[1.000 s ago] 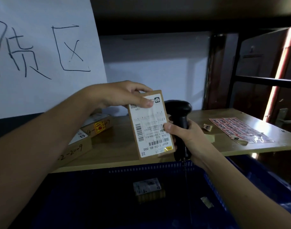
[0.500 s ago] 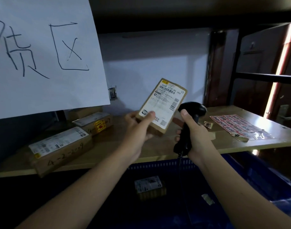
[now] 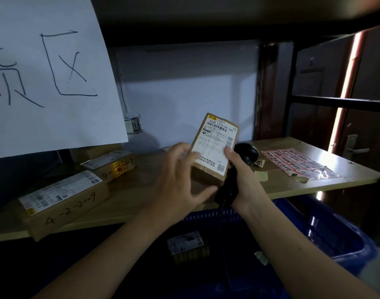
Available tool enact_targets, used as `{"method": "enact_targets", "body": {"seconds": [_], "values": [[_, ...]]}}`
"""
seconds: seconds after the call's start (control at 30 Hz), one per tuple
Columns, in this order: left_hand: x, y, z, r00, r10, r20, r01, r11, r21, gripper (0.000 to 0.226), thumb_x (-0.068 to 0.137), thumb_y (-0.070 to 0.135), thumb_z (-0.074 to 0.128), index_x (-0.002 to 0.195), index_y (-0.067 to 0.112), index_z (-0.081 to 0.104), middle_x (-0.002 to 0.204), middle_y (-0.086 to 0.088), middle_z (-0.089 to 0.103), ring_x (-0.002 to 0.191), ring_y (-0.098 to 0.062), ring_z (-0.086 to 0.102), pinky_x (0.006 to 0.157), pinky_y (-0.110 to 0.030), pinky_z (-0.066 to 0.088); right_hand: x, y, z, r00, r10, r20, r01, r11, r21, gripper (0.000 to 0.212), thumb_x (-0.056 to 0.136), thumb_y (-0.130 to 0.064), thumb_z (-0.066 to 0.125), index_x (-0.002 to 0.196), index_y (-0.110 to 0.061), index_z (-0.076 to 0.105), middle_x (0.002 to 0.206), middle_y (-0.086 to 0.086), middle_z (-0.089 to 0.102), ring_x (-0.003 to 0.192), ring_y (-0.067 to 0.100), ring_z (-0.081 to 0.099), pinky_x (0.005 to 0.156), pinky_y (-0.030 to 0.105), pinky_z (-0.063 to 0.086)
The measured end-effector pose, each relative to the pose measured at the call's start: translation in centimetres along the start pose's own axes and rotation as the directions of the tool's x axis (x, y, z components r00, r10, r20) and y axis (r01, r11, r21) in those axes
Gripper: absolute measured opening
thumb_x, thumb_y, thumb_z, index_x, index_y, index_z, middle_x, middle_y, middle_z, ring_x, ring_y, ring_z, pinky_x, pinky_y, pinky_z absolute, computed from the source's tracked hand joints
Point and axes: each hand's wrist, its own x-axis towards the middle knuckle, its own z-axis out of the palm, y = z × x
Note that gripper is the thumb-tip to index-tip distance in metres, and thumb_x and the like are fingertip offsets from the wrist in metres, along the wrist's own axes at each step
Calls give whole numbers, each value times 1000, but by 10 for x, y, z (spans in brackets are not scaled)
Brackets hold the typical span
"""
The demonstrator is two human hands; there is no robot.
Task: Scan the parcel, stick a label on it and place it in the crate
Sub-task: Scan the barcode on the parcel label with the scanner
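Note:
I hold a small brown parcel (image 3: 215, 145) upright over the wooden shelf, its white shipping label facing me. My left hand (image 3: 180, 180) grips it from the left and underneath, thumb under its bottom edge. My right hand (image 3: 243, 178) is closed around the handle of a black barcode scanner (image 3: 248, 153), right behind the parcel's right edge, and its thumb rests on the parcel's label. A sheet of red and white stickers (image 3: 296, 162) lies on the shelf to the right. Below is the blue crate (image 3: 346, 240) with one labelled parcel (image 3: 187, 244) inside.
Several labelled cardboard boxes sit on the shelf's left part, the nearest box (image 3: 64, 201) marked with handwritten numbers. A large white paper sign (image 3: 44, 72) hangs at upper left. The scanner's cable drops into the crate. A dark metal rack (image 3: 335, 102) stands at right.
The parcel has been flipped and now stands more upright with its barcode at the top. My right hand with the scanner closed in on it, thumb now on the label.

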Motion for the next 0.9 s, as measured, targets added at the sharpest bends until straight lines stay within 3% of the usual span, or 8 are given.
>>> {"method": "enact_targets", "body": {"seconds": [0.03, 0.1, 0.27, 0.4, 0.5, 0.67, 0.77, 0.9], "values": [[-1, -6, 2, 984, 178, 14, -178, 972, 152, 68, 76, 48, 69, 127, 13, 39, 135, -9, 32, 130, -20, 36, 112, -27, 35, -1, -1, 1, 1000, 5, 7, -5, 1000, 15, 63, 63, -41, 87, 115, -8, 73, 111, 16, 77, 109, 35, 71, 100, 53, 51], [0, -14, 7, 929, 368, 31, -357, 873, 332, 56, 84, 35, 68, 129, 13, 42, 134, -15, 35, 130, -31, 38, 113, -42, 36, -1, -1, 2, 1000, 8, 22, -9, 1000, 21, 58, 65, -41, 86, 113, -9, 75, 112, 16, 76, 109, 36, 70, 100, 54, 51], [6, -23, 10, 861, 506, -41, -432, 773, 465, 37, 92, 17, 61, 126, 11, 47, 127, -17, 42, 124, -31, 43, 118, -45, 26, -10, 1, 8, 999, 19, 46, -19, 1000, 1, 54, 72, -41, 82, 115, -9, 72, 108, 13, 78, 99, 31, 74, 93, 48, 56], [9, -35, 3, 840, 543, -18, -461, 730, 505, 30, 95, 14, 57, 123, 6, 49, 124, -18, 45, 120, -31, 46, 118, -45, 25, -13, 2, 9, 997, -9, -73, 2, 996, -93, 50, 80, -52, 74, 104, -7, 71, 76, 7, 69, 54, 16, 58, 54, 30, 50], [7, -53, -3, 847, 525, 84, -468, 660, 588, 35, 89, 12, 60, 123, 5, 51, 124, -19, 50, 119, -32, 46, 115, -45, 31, -16, -2, 5, 992, 19, -121, -30, 995, -94, 40, 87, -49, 68, 96, -11, 63, 91, 12, 76, 50, 15, 54, 50, 29, 45], [6, -71, -16, 810, 485, 329, -571, 526, 630, 71, 60, 11, 88, 120, 5, 52, 120, -20, 60, 117, -33, 46, 106, -43, 42, -25, -17, 9, 1000, -9, -29, 8, 999, -48, 43, 90, -51, 62, 110, -12, 62, 101, 14, 71, 48, 14, 55, 47, 27, 46], [6, -75, -21, 794, 472, 383, -597, 490, 635, 78, 55, 10, 90, 121, 6, 49, 124, -18, 48, 118, -33, 43, 109, -42, 31, -32, -25, 16, 997, -41, 58, 46, 996, -82, 52, 89, -56, 58, 112, -9, 61, 85, 9, 66, 48, 14, 54, 46, 28, 46], [0, -83, -16, 770, 509, 385, -614, 428, 662, 70, 62, 11, 85, 122, 10, 49, 122, -14, 44, 118, -31, 43, 113, -43, 25, -38, -29, 25, 997, -38, 68, 44, 996, -80, 36, 90, -47, 63, 89, -11, 62, 61, 1, 53, 47, 15, 48, 45, 28, 40]]}}
